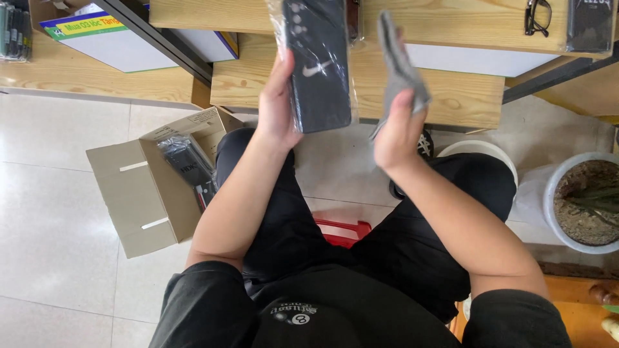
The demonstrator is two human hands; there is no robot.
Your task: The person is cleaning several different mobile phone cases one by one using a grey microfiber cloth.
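Gleaming black phone case [319,71], plastic-wrapped

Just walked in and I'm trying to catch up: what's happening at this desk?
A seated person holds a dark phone case in a clear plastic sleeve upright in the left hand, while the right hand grips a grey cloth beside it. An open cardboard box with more wrapped cases sits on the floor to their left. Glasses lie on the wooden desk.
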